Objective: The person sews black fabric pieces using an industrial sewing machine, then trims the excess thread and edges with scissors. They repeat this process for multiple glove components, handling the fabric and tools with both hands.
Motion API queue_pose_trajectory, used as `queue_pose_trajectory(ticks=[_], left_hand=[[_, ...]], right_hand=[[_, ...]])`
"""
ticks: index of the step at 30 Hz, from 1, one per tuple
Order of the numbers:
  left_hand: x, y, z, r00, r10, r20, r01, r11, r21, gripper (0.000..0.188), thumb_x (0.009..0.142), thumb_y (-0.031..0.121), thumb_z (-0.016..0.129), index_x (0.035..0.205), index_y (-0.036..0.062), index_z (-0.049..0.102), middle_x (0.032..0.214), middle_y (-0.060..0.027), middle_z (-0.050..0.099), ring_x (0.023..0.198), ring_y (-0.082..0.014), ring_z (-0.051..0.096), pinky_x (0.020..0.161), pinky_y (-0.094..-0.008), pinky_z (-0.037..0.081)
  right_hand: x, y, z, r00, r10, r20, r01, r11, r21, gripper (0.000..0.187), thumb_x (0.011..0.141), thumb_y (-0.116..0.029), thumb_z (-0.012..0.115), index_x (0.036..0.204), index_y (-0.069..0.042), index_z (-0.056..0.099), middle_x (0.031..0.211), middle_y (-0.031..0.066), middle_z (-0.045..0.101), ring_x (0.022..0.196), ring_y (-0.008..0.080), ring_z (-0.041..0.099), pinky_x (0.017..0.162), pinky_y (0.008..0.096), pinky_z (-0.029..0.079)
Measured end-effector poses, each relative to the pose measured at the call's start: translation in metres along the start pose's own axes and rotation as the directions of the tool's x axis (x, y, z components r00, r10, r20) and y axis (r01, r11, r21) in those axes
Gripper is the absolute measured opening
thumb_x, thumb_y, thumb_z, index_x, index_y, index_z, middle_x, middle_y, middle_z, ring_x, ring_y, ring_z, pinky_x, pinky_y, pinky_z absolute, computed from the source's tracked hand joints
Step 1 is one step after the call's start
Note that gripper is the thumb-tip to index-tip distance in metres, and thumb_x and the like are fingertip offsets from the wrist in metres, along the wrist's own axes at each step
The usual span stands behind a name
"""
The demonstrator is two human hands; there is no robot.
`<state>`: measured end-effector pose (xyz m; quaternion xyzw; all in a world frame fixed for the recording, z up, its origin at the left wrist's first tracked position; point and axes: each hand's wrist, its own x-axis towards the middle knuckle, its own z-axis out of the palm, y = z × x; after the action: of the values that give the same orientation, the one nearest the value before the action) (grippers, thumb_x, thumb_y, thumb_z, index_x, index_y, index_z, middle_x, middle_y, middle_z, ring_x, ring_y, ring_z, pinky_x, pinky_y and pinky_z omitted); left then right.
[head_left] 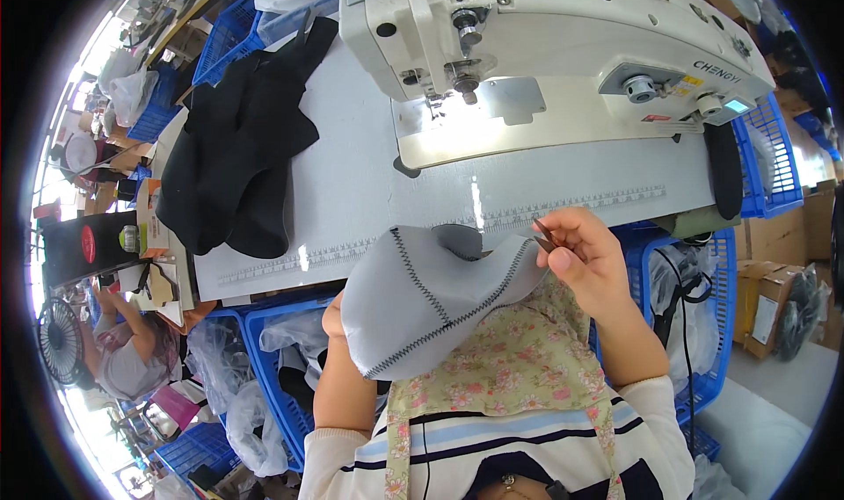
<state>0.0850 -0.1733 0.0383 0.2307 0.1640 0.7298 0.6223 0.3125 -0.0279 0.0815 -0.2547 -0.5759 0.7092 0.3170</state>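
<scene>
Grey, smooth-faced fabric, sewn into a soft rounded panel with black zigzag seams [457, 280], is held up in front of the near edge of the pale desk [352, 148], over a green floral apron [475, 368]. It looks light and pliable, with enough body to keep a curve; it seems unlikely to break, though the smooth face might slide a little. Its rim, or the firmer stitched ridges, would probably give the surest hold. The right grip [585, 258] is pinched nearly closed, thumb against fingers, on a slim, dark reddish-brown tool [546, 236], perhaps snips or tweezers, at the panel's right edge. The left grip [334, 315] is mostly hidden behind the panel's left side, so how far it is closed cannot be told.
</scene>
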Motion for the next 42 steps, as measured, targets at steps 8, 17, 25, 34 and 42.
queue_pose_trajectory(ticks=[8, 17, 25, 34, 42], left_hand=[[0.0, 0.003, -0.002, 0.999, -0.009, -0.038, 0.009, 1.0, 0.001, 0.052, 0.087, 0.027, 0.048, 0.13, -0.0016, 0.051, 0.131, -0.0195, 0.055, 0.121, -0.0363, 0.052, 0.104, -0.0474, 0.039], [0.001, 0.006, -0.005, 0.998, -0.008, -0.054, 0.008, 1.0, -0.007, 0.05, 0.09, 0.028, 0.046, 0.13, -0.0009, 0.051, 0.132, -0.0188, 0.055, 0.122, -0.0361, 0.052, 0.105, -0.0478, 0.038], [-0.004, 0.017, -0.01, 0.968, 0.068, -0.241, -0.121, 0.969, -0.213, 0.048, 0.092, 0.028, 0.045, 0.131, -0.0004, 0.051, 0.133, -0.0181, 0.054, 0.122, -0.036, 0.051, 0.106, -0.0483, 0.037], [-0.01, 0.021, -0.027, 0.951, 0.073, -0.299, -0.219, 0.843, -0.492, 0.047, 0.098, 0.032, 0.04, 0.134, 0.002, 0.048, 0.138, -0.015, 0.05, 0.125, -0.035, 0.049, 0.109, -0.0489, 0.033], [-0.01, 0.02, -0.02, 0.969, 0.066, -0.237, -0.166, 0.886, -0.433, 0.059, 0.095, 0.046, 0.043, 0.141, 0.009, 0.041, 0.146, -0.0117, 0.042, 0.136, -0.0311, 0.035, 0.114, -0.0499, 0.023]], right_hand=[[0.0, 0.007, -0.004, 0.999, -0.017, -0.027, 0.017, 1.0, 0.013, 0.039, 0.09, -0.027, 0.067, 0.116, 0.0, 0.056, 0.091, 0.0036, 0.062, 0.082, 0.009, 0.058, 0.069, 0.0214, 0.043], [0.0, 0.006, -0.016, 0.996, 0.001, -0.094, -0.01, 0.995, -0.095, 0.047, 0.089, -0.037, 0.066, 0.117, 0.0, 0.057, 0.091, 0.0055, 0.063, 0.075, 0.0064, 0.051, 0.058, 0.019, 0.038], [0.002, 0.008, -0.026, 0.999, -0.016, -0.048, 0.015, 0.999, -0.029, 0.037, 0.088, -0.012, 0.069, 0.119, 0.001, 0.053, 0.104, 0.0061, 0.062, 0.092, 0.0106, 0.059, 0.08, 0.0225, 0.046], [0.012, 0.013, -0.022, 0.985, 0.127, -0.116, -0.119, 0.99, 0.075, 0.041, 0.083, -0.01, 0.072, 0.119, -0.001, 0.054, 0.101, 0.0055, 0.063, 0.077, 0.0069, 0.056, 0.063, 0.02, 0.043], [0.028, 0.024, -0.015, 0.959, 0.28, -0.044, -0.247, 0.902, 0.355, 0.037, 0.084, -0.009, 0.068, 0.118, 0.001, 0.055, 0.093, 0.0063, 0.063, 0.056, 0.0052, 0.046, 0.04, 0.019, 0.029]])
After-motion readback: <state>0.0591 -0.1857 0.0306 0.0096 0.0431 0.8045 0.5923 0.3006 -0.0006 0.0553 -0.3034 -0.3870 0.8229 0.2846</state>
